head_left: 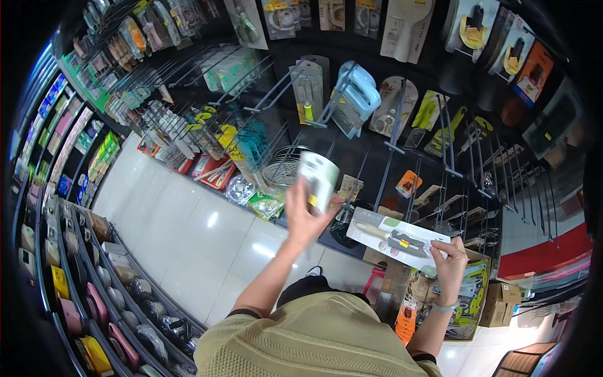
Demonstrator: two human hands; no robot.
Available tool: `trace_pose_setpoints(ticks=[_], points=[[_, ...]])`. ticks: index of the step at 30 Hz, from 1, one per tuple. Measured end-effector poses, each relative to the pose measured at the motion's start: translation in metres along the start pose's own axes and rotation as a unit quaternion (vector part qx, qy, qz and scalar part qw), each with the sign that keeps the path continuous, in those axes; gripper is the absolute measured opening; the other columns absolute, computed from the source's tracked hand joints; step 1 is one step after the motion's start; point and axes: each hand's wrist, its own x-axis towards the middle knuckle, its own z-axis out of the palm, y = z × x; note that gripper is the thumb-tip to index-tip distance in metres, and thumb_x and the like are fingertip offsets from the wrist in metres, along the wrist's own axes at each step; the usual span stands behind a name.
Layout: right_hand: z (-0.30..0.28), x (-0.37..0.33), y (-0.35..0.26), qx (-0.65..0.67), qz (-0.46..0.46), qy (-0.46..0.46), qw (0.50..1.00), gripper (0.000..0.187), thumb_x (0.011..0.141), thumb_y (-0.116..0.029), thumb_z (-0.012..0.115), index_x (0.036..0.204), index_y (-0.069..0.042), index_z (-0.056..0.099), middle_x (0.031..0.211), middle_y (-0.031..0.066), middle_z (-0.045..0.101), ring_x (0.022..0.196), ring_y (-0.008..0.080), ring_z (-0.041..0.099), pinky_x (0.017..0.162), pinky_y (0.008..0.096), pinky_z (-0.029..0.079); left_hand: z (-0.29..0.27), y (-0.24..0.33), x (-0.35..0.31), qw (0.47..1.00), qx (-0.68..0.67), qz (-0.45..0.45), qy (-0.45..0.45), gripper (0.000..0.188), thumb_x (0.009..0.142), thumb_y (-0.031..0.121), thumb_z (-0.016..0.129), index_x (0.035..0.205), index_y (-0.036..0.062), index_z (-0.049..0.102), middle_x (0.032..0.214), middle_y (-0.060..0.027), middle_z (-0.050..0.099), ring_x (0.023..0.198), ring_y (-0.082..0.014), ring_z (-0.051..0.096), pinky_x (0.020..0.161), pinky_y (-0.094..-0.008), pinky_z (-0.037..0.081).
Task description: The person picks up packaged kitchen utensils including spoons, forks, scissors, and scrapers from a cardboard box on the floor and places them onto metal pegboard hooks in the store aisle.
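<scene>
My left hand [304, 212] is raised in front of the rack, fingers closed on a white and green packet [321, 173]. Motion blurs it, so its contents cannot be made out. Off to the right, my right hand [450, 259] pinches the end of a long white blister card [383, 235]. On that card lies what looks like a kitchen knife, with a pale handle and a dark grey blade or sheath. The card is held tilted, its handle end higher and pointing left.
Metal display hooks [394, 143] jut out from the black rack, close above both hands. A light blue grater [356, 97] hangs there. Below my right hand stands a box of packaged tools [468, 295]. Shelves of pans [119, 295] curve along the left, across the tiled aisle [188, 242].
</scene>
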Motion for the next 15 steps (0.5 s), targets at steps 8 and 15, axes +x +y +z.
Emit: trace_pose_setpoints(ticks=[8, 15], points=[[0.049, -0.019, -0.008, 0.065, 0.041, -0.088, 0.993, 0.025, 0.062, 0.005, 0.072, 0.085, -0.005, 0.071, 0.068, 0.0017, 0.042, 0.068, 0.013, 0.041, 0.06, 0.0245, 0.033, -0.034, -0.045, 0.099, 0.965, 0.198, 0.001, 0.173, 0.097, 0.055, 0.021, 0.081, 0.136, 0.0066, 0.03, 0.119, -0.0229, 0.038, 0.108, -0.0394, 0.041, 0.092, -0.0461, 0.034], [0.063, -0.029, -0.009, 0.083, 0.081, -0.1, 0.988, 0.024, 0.063, 0.005, 0.072, 0.085, -0.004, 0.071, 0.068, 0.0018, 0.043, 0.068, 0.0134, 0.042, 0.063, 0.024, 0.034, -0.025, -0.053, 0.109, 0.944, 0.265, -0.015, 0.197, 0.101, 0.053, 0.026, 0.084, 0.137, 0.0097, 0.03, 0.121, -0.0237, 0.036, 0.106, -0.0395, 0.041, 0.087, -0.0484, 0.034]])
